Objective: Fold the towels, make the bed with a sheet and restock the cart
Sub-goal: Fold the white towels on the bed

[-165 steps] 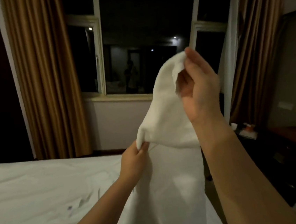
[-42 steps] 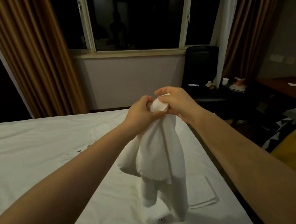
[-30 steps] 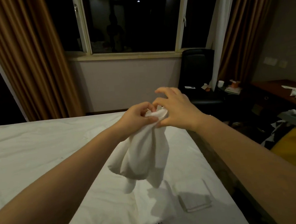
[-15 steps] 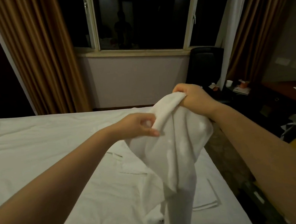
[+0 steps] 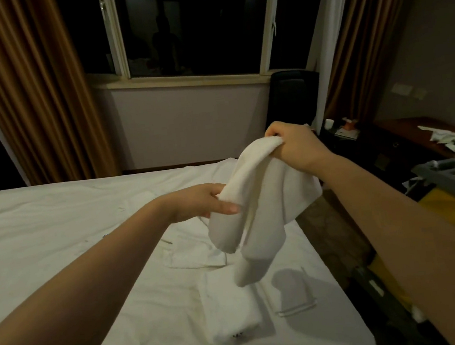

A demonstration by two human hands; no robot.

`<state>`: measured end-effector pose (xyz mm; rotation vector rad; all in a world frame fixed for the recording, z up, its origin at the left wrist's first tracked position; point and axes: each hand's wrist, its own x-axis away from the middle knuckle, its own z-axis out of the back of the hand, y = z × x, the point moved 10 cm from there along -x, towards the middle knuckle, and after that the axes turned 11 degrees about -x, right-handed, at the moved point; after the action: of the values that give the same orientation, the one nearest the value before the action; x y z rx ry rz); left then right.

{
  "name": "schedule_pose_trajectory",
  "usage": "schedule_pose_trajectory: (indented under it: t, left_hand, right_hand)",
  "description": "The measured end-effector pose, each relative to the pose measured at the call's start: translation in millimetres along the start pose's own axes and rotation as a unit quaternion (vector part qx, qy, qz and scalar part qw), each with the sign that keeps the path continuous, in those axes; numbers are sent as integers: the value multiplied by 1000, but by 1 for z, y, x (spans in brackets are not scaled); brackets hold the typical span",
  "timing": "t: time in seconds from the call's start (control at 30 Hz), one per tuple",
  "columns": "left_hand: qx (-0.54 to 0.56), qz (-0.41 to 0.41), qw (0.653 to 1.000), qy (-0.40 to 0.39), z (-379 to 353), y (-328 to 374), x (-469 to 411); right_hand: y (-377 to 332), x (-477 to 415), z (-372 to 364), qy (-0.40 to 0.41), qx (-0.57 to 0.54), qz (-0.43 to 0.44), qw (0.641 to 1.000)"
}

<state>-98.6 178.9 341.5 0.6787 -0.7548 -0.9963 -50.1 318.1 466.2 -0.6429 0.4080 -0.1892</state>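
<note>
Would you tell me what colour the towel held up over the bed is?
The towel is plain white; the head view shows it.

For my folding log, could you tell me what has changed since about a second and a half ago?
The hands, pinched together then, have spread: right hand up and right, left hand down and left, both still gripping the towel, now stretched between them. The folded towels on the bed stayed.
</note>
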Motion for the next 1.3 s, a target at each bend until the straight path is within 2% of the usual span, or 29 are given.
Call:
schedule_pose_trajectory:
  t: [0.1, 0.23, 0.3, 0.43, 0.6, 0.77, 0.9, 1.07, 1.23, 1.3]
  left_hand:
    - [16, 23, 999, -34, -10, -4, -1]
    - [-110, 94, 986, 84, 1, -15, -11]
    - [-134, 126, 972, 146, 10, -22, -10]
    - [-63, 134, 957, 251, 36, -28, 5]
    - [117, 52, 956, 264, 58, -13, 25]
    - [187, 18, 939, 287, 76, 5, 32]
    - [6, 37, 935, 352, 98, 16, 41]
    - [-115, 65, 907, 401, 119, 27, 60]
    - [-96, 84, 905, 406, 121, 10, 72]
    - [-103, 88, 904, 406, 123, -1, 78]
  right_hand:
    - [6, 4, -1, -10, 30, -7, 999]
    - [8, 5, 0, 4, 21, -4, 1000]
    - [11, 5, -3, -12, 23, 0, 1000]
    - [18, 9, -1, -33, 12, 17, 999]
    - [36, 15, 4, -39, -17, 15, 999]
    - [52, 20, -4, -59, -46, -6, 997]
    - [70, 27, -10, -83, -59, -54, 993]
    - [94, 52, -41, -161, -33, -96, 982]
    - [121, 71, -71, -152, 34, -104, 982]
    - [124, 75, -84, -171, 80, -92, 978]
